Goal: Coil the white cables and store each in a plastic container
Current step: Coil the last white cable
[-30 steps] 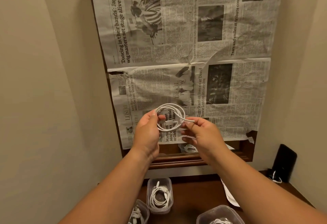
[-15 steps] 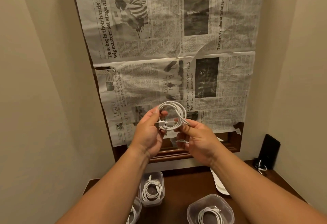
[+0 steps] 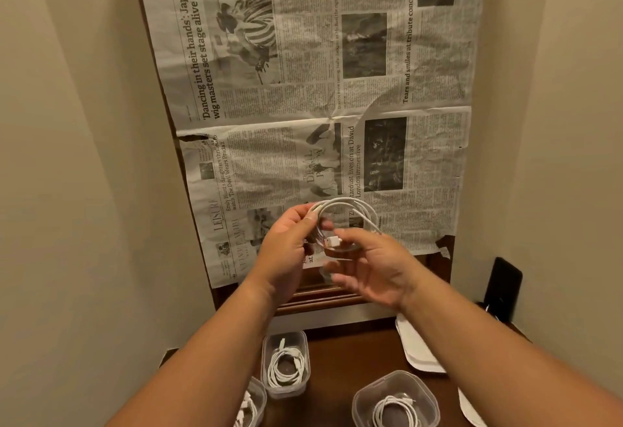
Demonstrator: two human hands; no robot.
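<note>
In front of the newspaper I hold up a white cable [image 3: 352, 207] wound into a loose coil. My left hand [image 3: 286, 251] grips the coil's left side between thumb and fingers. My right hand [image 3: 374, 266] is just right of it and pinches the cable end at the white USB plug [image 3: 332, 241]; its lower fingers are spread and blurred. Below on the dark table stand clear plastic containers: one [image 3: 286, 337] and another [image 3: 364, 396] each hold a coiled white cable. A third container [image 3: 261, 393] with a cable is half hidden by my left forearm.
Newspaper sheets [image 3: 303, 89] cover a wood-framed panel [image 3: 323, 295] on the back wall. A black object [image 3: 502, 286] leans in the right corner. White flat pieces [image 3: 416, 345] lie on the table's right side. Beige walls close in on both sides.
My right hand has moved in along the coil to the USB plug, and its lower fingers have spread. The coil stays in my left hand. The view has tilted down a little.
</note>
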